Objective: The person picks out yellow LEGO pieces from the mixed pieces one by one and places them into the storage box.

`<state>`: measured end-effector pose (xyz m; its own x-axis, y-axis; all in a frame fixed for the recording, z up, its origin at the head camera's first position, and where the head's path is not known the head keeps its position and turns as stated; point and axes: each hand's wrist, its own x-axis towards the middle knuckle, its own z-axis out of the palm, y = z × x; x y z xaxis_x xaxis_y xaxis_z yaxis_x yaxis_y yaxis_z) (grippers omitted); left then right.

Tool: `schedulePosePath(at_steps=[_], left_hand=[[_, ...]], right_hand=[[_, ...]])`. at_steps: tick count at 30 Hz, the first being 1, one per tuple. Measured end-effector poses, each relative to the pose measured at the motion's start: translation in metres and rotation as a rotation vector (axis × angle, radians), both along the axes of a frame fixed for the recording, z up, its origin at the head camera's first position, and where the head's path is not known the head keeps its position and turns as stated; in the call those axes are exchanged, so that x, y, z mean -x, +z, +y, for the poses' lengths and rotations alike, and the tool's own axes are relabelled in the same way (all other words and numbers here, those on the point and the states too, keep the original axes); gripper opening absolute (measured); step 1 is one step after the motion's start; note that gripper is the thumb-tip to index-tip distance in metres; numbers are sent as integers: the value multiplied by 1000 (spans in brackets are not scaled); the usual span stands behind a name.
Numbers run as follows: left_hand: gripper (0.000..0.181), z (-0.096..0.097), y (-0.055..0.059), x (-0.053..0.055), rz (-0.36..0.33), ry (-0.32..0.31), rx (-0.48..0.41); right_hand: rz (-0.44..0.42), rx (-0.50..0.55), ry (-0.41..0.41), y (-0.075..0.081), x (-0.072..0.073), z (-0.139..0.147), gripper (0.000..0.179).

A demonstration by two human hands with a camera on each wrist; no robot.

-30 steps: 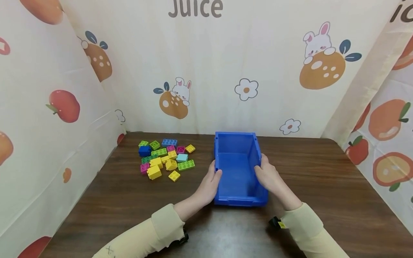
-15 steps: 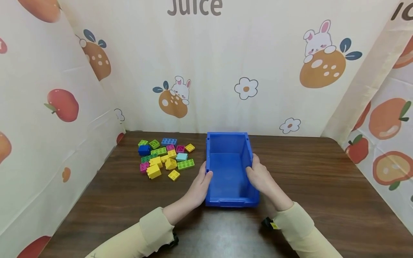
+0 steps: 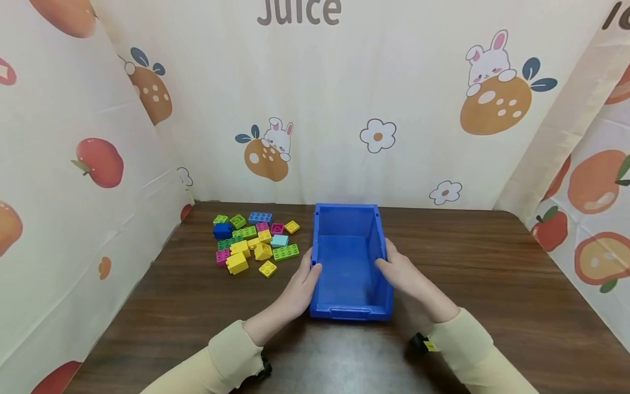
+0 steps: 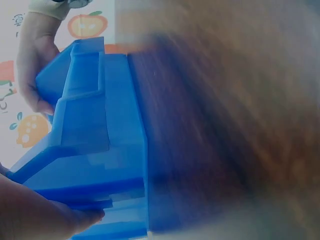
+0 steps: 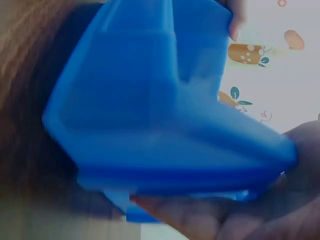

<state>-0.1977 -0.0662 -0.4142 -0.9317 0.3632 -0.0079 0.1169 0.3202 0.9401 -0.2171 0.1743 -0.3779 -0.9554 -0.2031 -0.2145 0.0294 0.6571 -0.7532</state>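
Observation:
A blue plastic storage bin sits in the middle of the dark wooden table, with nothing inside it. My left hand grips its left wall, thumb at the rim and fingers along the outside. On the opposite wall my right hand holds on, its thumb hooked over the top edge. Both wrist views show the bin from its low front side, and the right hand's fingers run along the outer wall beneath the rim. The right wrist view is blurred.
Left of the bin lies a loose group of toy building bricks, among them a yellow brick, a lime green brick and a dark blue brick. A printed curtain closes off the table's back edge and both sides.
The bin, held by both hands, has moved left toward the bricks, then slightly nearer to me. The bricks lie as before.

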Motion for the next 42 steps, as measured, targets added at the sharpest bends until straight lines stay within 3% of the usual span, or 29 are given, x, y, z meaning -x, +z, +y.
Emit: schedulePosePath(at_steps=[6,13,19,26,35,42], left_hand=[[65,-2,5,2,-4,-4,13],[62,-3,5,3,-28,-11,-3],[59,1,6,4,-36,-8,-23],[59,2,6,6,-28,-15,-7],[59,0,9,6,-30,-22,8],[73,-8,13,10,-40,-16,131]], right_hand=[[-40,-104,69,17,24,13,67],[-195,-19,56,34,68,20,68],[-236,-60,77,40,94,19,62],[-237,-112,128,39,104,11,60],[-125,-278,104,24,116,7,55],[-60,-326,50,18,115,5,49]])
